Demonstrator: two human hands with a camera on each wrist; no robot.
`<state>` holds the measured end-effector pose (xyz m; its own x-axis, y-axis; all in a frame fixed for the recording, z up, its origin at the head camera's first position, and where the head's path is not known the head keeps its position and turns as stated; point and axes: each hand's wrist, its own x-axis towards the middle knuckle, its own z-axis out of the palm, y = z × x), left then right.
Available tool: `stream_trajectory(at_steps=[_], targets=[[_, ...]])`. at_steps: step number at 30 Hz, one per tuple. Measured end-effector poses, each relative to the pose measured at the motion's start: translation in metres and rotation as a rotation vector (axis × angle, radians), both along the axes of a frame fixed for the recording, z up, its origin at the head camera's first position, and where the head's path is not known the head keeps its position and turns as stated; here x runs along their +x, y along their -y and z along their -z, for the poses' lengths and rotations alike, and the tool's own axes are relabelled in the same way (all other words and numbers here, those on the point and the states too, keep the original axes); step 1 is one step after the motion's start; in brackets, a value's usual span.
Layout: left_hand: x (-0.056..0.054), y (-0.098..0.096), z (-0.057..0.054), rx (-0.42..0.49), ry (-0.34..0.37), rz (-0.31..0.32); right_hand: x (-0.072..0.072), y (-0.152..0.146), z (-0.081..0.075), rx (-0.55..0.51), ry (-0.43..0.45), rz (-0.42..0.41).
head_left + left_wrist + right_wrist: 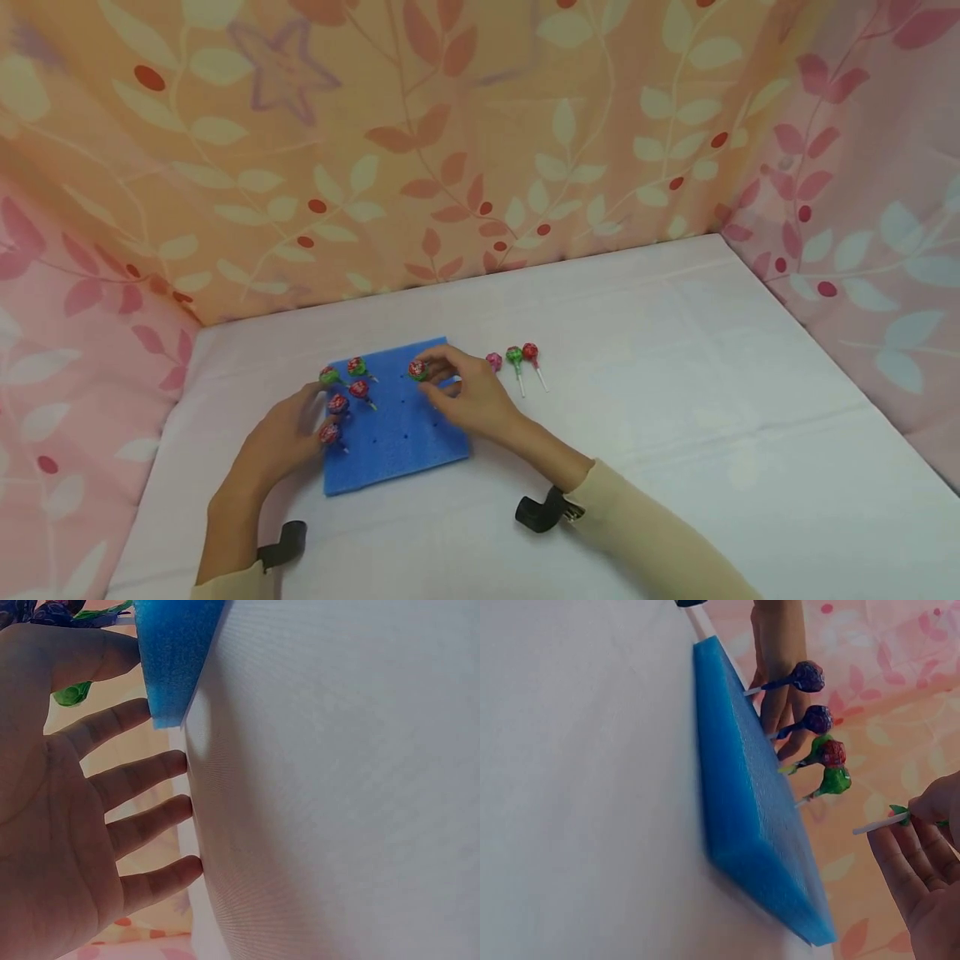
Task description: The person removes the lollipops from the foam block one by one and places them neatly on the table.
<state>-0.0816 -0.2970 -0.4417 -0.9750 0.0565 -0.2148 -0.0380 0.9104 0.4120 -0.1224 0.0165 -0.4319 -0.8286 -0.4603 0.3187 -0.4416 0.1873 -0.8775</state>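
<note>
A blue foam block (397, 467) with small holes lies on the table. Several wrapped lollipops (360, 389) stand upright in its left part, their sticks in the foam. My right hand (480, 396) pinches a red-and-green lollipop (417, 370) above the block; in the right wrist view its white stick (880, 823) is clear of the foam. At the block's left side rests my left hand (279, 437). The left wrist view shows its thumb and index finger (112, 727) at the foam edge, the other fingers extended with tips on the tablecloth.
Three lollipops lie loose right of the block: a pink one (493, 361) partly behind my right hand, a green one (514, 357) and a red one (531, 353). White cloth (675, 400) covers the table. Leaf-patterned curtains (480, 150) stand behind and at both sides.
</note>
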Motion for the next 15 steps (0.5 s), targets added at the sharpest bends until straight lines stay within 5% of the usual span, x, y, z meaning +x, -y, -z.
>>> stream_trajectory(at_steps=[15], targets=[[0.002,0.002,0.001,0.015,-0.02,0.014,-0.002,-0.027,-0.006,0.017,-0.04,0.093]])
